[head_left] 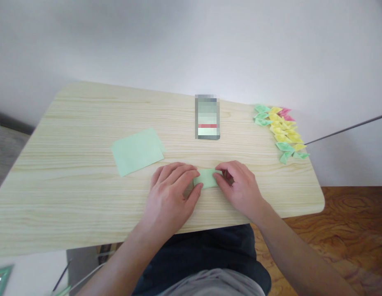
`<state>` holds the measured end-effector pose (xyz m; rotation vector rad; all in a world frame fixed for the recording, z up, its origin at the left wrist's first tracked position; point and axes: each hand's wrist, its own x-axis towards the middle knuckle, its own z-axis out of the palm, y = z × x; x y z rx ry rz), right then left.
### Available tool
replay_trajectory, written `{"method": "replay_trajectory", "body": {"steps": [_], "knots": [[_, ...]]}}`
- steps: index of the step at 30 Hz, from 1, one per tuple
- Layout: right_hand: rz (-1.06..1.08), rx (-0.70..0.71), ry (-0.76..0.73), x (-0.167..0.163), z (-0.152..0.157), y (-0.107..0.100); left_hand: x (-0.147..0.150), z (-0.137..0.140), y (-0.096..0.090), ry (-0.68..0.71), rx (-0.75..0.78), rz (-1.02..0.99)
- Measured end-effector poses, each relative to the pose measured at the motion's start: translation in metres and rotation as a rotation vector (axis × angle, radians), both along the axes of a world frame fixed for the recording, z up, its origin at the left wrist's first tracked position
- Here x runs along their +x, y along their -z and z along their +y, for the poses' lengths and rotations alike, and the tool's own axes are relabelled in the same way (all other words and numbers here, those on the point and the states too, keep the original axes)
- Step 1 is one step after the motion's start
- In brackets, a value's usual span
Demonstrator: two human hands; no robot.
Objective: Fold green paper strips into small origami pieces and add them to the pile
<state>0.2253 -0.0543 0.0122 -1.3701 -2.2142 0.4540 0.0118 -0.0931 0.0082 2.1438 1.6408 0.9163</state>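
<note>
A small folded piece of light green paper [207, 178] lies on the table in front of me, between my two hands. At its left end, my left hand [175, 191] has thumb and fingertips closed on the edges. My right hand [240, 185] pinches the right end between thumb and index finger, its other fingers curled under. Flat to the left of my hands are light green paper sheets [137, 152], a corner of one showing from under another.
A phone [207, 117], its picture blurred, lies toward the back of the wooden table [70, 197]. Several folded paper pieces [282, 129] in green, yellow and pink are grouped at the right edge. Behind the table rises a white wall [191, 45].
</note>
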Motion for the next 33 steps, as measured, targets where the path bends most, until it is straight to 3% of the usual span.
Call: {"method": "replay_trajectory", "body": {"steps": [33], "knots": [[0.077, -0.073, 0.138, -0.0014, -0.0039, 0.0034, -0.0011, -0.0007, 0.0034, 0.017, 0.037, 0.011]]}}
